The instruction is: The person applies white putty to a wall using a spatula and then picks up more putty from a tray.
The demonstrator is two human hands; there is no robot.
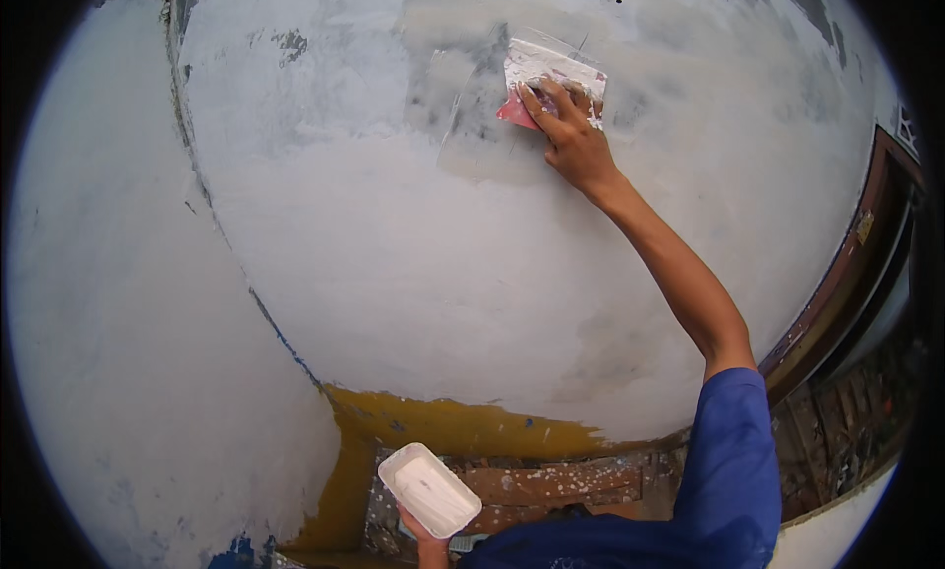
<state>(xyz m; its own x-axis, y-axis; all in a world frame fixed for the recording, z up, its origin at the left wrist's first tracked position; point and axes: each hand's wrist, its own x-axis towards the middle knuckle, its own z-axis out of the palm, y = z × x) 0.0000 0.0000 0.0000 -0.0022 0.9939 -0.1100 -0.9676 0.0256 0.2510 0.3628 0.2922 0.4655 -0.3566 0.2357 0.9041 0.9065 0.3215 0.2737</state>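
Observation:
My right hand (571,126) is raised high against the wall (472,264), closed on a red putty scraper (519,110). White putty coats much of the scraper's broad face, and its far edge lies at the wall surface. Grey and white smears surround it there. Down at the lower middle, my left hand (425,541) holds a white rectangular tray (430,490) from below and the side. Inside the tray is white paste; most of the left fingers are hidden under it.
A second whitish wall (148,352) meets this one at a cracked corner on the left. Ochre paint (463,426) runs along the wall's base. Paint-spattered boards (551,482) lie below. At the right stands a brown wooden frame (837,274).

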